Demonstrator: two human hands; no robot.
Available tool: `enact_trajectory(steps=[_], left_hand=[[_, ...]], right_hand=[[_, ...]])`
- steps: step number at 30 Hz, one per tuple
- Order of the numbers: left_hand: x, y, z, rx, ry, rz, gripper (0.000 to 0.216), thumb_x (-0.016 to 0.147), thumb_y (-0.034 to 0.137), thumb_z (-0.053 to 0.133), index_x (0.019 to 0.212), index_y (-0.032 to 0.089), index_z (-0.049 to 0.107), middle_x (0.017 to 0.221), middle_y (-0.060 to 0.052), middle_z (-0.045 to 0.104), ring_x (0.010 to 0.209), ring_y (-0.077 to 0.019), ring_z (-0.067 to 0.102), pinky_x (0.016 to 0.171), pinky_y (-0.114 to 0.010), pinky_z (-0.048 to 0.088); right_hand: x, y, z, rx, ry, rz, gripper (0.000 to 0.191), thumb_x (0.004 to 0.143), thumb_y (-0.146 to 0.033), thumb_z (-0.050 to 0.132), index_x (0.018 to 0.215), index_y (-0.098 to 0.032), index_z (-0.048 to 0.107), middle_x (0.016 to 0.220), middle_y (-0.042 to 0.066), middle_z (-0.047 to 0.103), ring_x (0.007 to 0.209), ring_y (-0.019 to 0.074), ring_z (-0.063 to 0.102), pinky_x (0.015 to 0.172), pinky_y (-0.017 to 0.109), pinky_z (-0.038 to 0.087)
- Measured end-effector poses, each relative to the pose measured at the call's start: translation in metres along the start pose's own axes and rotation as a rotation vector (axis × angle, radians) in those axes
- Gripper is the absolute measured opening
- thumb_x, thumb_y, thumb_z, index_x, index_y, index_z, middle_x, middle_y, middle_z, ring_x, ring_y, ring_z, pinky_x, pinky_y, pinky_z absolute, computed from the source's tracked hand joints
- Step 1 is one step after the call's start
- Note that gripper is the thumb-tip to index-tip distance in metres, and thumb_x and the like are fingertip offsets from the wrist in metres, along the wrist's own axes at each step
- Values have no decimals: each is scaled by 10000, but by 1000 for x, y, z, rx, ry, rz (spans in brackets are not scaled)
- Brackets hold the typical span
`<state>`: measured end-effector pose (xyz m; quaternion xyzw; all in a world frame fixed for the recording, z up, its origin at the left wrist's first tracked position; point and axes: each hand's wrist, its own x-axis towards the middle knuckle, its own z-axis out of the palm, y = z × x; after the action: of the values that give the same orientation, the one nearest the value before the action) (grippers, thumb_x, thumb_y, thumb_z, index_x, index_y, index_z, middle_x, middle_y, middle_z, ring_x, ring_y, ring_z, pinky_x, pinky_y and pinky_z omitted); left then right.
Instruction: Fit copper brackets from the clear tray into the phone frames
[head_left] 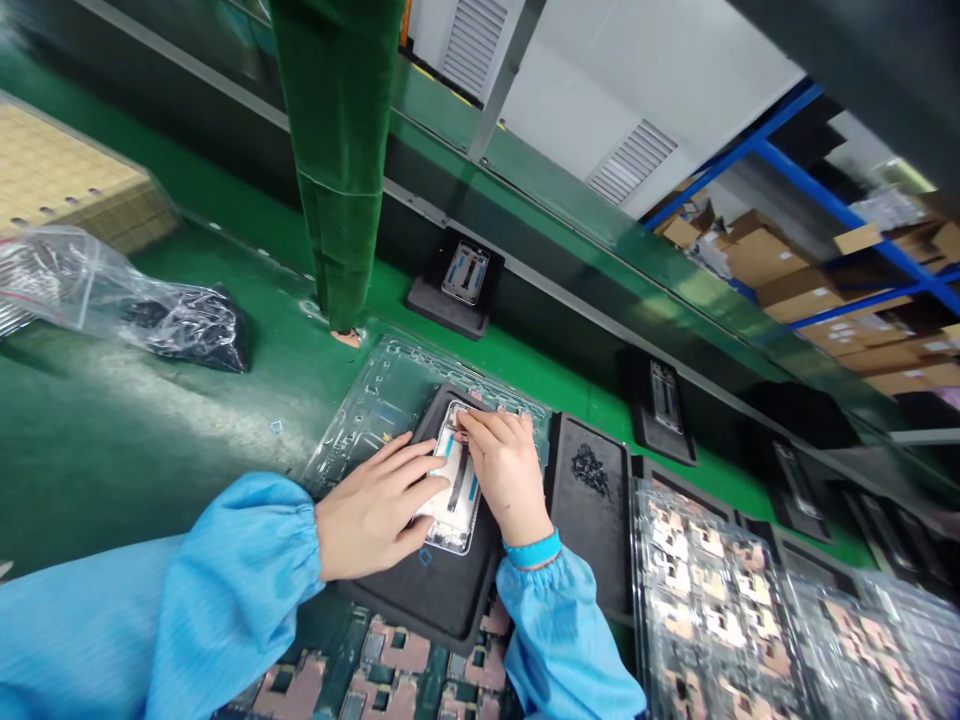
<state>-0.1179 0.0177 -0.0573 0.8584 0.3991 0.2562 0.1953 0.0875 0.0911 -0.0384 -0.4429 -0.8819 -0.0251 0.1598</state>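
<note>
Phone frame (458, 512) lies in a shallow black tray (405, 598) right in front of me, its length running roughly from 12 to 6 o'clock. Down its middle goes a dark strip, with blue strips (475, 486) beside it. My left hand (375, 515) comes in from 8 o'clock, open, its fingers spread and resting over the left edge of the frame. My right hand (506, 470) comes from 5 o'clock, with thumb and fingers bunched at the frame's upper end; I cannot tell whether they pinch a small part there. Both my arms wear blue sleeves (247, 560).

Taking the frame as the centre of the dial, a second black tray (589, 540) sits just beside mine at 3 o'clock, with a heap of small black bits (590, 470) in it. Farther out, between 3 and 4, a clear plastic tray (641, 600) holds copper-coloured pieces (709, 585). More pinkish pieces (397, 645) lie near 7 o'clock, below my tray. At 10 o'clock, a clear bag (191, 320) with black contents lies on the green counter (247, 430). A green post (337, 150) stands at 11. Another frame (465, 272) sits on its own black tray at 12, well apart from my hands. Cardboard boxes (765, 250) fill a blue shelf (817, 190) off toward 2 o'clock.
</note>
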Motion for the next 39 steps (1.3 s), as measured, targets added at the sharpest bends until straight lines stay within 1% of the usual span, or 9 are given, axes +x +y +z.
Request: enact_trajectory(steps=[17, 21, 24, 27, 30, 32, 34, 36, 39], left_hand=[[0, 0, 3, -4, 10, 1, 324, 939, 180, 560, 1255, 161, 629, 1376, -118, 643, 1426, -322, 484, 1226, -600, 371], [-1, -1, 4, 9, 12, 6, 328, 943, 189, 553, 1261, 156, 627, 1369, -117, 648, 1415, -329, 496, 1215, -604, 384], [-2, -1, 4, 13, 12, 14, 324, 945, 200, 548, 1256, 156, 631, 1368, -116, 650, 1404, -327, 504, 1208, -597, 390], [-2, -2, -2, 19, 47, 8, 316, 971, 224, 512, 1254, 153, 634, 1378, -126, 636, 1377, -313, 516, 1174, -551, 428], [0, -2, -15, 53, 76, -184, 368, 994, 287, 453, 1290, 150, 624, 1338, -137, 642, 1270, -310, 567, 1104, -509, 472], [2, -3, -22, 74, 46, -380, 416, 989, 365, 437, 1289, 148, 627, 1215, -143, 685, 1167, -340, 609, 1035, -538, 495], [4, -3, -27, 65, -11, -489, 438, 964, 440, 454, 1225, 151, 654, 1048, -134, 717, 1059, -370, 648, 934, -555, 529], [6, -5, -27, 26, -61, -501, 424, 936, 474, 480, 1149, 161, 670, 917, -106, 719, 939, -361, 683, 834, -529, 558], [10, -9, -25, -101, -105, -535, 484, 909, 540, 482, 1172, 161, 629, 854, -62, 720, 766, -281, 715, 728, -435, 595]], right_hand=[[0, -11, 1, -42, -116, 65, 293, 1010, -121, 576, 1276, -181, 683, 1205, 107, 713, 1048, 287, 604, 995, 470, 483], [0, -21, -4, -66, -179, 62, 358, 995, -97, 567, 1345, -118, 638, 1225, 172, 708, 1049, 331, 633, 934, 504, 520], [-4, -19, -9, 91, -190, 80, 418, 969, -33, 504, 1373, -56, 607, 1303, 238, 672, 1141, 370, 644, 995, 560, 505], [-12, -2, -11, 284, -140, 88, 508, 941, 19, 396, 1383, -116, 608, 1349, 161, 679, 1245, 288, 641, 1086, 483, 499], [-22, 18, -16, 334, -79, 114, 593, 934, 8, 327, 1467, -165, 524, 1435, 87, 635, 1364, 200, 566, 1154, 396, 470], [-31, 25, -25, 355, -19, 130, 581, 951, -28, 315, 1484, -165, 500, 1490, 89, 586, 1435, 201, 490, 1202, 423, 419], [-42, 29, -40, 350, 46, 158, 529, 975, -77, 331, 1462, -152, 523, 1486, 111, 584, 1436, 215, 487, 1201, 437, 413], [-60, 33, -59, 281, 84, 276, 477, 985, -124, 374, 1423, -149, 561, 1437, 118, 624, 1373, 213, 549, 1163, 404, 449], [-96, 46, -84, 110, 115, 595, 434, 964, -146, 421, 1358, -120, 602, 1305, 151, 701, 1218, 243, 659, 1064, 407, 512]])
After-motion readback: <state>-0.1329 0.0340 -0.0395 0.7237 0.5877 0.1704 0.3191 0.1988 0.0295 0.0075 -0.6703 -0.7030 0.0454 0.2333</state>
